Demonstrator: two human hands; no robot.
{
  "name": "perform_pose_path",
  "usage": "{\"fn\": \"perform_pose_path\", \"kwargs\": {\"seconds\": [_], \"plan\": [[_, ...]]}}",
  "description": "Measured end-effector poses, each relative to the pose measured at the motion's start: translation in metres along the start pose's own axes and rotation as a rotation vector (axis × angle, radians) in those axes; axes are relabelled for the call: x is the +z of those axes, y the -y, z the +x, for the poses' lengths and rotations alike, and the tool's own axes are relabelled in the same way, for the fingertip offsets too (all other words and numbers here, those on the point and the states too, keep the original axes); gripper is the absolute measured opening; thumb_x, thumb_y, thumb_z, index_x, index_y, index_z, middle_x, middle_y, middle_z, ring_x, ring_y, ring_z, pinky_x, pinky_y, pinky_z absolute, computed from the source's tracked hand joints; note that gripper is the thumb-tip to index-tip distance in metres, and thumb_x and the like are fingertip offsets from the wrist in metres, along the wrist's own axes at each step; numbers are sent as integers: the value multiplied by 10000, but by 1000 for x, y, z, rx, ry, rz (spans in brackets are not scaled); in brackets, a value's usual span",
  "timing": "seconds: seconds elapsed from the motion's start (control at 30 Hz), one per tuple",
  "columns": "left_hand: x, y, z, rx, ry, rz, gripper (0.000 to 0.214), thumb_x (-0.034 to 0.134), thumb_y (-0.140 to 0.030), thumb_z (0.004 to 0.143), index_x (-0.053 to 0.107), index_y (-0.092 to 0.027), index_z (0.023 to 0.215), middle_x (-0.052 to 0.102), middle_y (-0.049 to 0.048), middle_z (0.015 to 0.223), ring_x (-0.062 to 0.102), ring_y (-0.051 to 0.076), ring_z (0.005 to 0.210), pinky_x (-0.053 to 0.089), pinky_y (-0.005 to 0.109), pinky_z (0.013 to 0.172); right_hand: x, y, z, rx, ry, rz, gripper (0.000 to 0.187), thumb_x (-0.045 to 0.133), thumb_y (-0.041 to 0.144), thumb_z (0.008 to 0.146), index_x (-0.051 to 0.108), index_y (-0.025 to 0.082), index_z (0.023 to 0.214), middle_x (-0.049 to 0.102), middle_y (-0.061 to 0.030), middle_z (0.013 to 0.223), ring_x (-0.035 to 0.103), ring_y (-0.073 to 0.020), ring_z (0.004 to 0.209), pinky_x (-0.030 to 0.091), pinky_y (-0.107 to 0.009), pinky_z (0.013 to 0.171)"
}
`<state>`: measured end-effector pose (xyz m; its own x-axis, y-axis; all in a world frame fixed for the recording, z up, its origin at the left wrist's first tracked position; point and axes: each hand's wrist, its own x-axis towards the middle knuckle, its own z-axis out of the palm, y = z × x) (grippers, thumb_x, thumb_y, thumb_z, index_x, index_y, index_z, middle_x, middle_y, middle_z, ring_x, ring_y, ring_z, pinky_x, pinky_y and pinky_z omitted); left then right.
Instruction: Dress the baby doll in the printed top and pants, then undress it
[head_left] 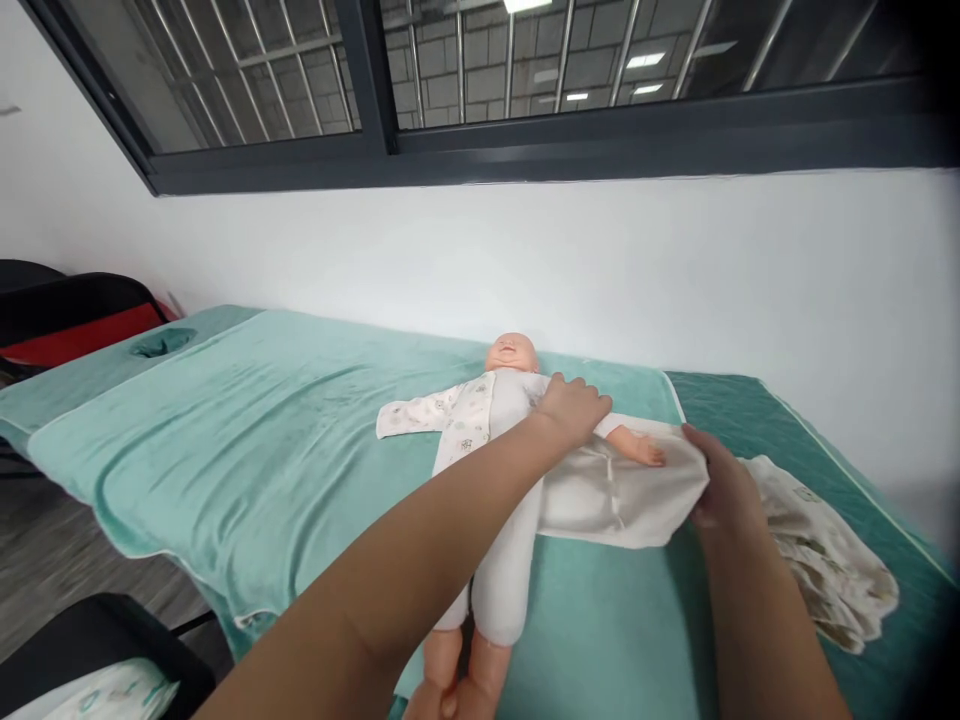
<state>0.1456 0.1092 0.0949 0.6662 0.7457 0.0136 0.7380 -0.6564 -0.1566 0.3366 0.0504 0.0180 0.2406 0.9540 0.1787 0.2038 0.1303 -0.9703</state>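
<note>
A baby doll lies on its back, head toward the wall, in a white bodysuit. A printed white baby shirt covers one of its arms at the left and is spread open under the other arm, showing its plain inside. My left hand is closed around the doll's upper arm near the shoulder, its thumb side partly hidden. The doll's bare hand rests on the spread shirt. At the right, my right hand pinches the shirt's outer edge and holds it stretched.
A light green sheet covers most of the darker green bed. Crumpled printed cloth lies at the right. Black chairs stand at the left, the nearer one carrying a patterned white item. A white wall and barred window border the far side.
</note>
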Motion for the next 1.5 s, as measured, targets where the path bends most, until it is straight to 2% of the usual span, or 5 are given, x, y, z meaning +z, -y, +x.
{"fn": "perform_pose_path", "kwargs": {"seconds": [0.2,0.6,0.87,1.13,1.5], "plan": [[3,-8,2,-73,6,21,253,474,-173,928,650,-181,1110,681,114,1170,561,263,1093,357,448,928,-5,24,-18,223,3,291,590,410,685,881,725,192,796,723,-132,729,702,-356,937,552,-426,834],[13,-9,0,-213,-30,-149,433,606,-234,825,548,-116,1237,567,168,1286,508,280,1195,368,448,1025,44,37,-44,27,231,330,580,467,585,913,513,254,1387,714,-99,1152,658,-336,1096,515,-474,962],[-18,38,-24,161,-172,-494,273,460,-66,756,599,-235,919,662,1,1074,582,178,998,450,293,754,52,27,-54,-47,502,229,689,579,682,760,490,337,1350,643,-122,1281,669,-336,1009,544,-461,774],[4,70,-62,-288,-426,-426,282,455,-3,725,548,-229,864,634,47,1044,556,231,1020,441,328,750,53,18,-49,-168,459,367,414,402,511,897,560,371,1253,609,-99,1294,619,-311,1041,498,-509,833],[5,59,-72,-514,-388,-787,135,435,-233,914,552,-227,982,655,54,1092,599,202,961,462,315,739,68,21,-47,-107,348,446,129,592,306,898,681,299,989,695,-66,1063,645,-245,997,527,-410,871]]}}
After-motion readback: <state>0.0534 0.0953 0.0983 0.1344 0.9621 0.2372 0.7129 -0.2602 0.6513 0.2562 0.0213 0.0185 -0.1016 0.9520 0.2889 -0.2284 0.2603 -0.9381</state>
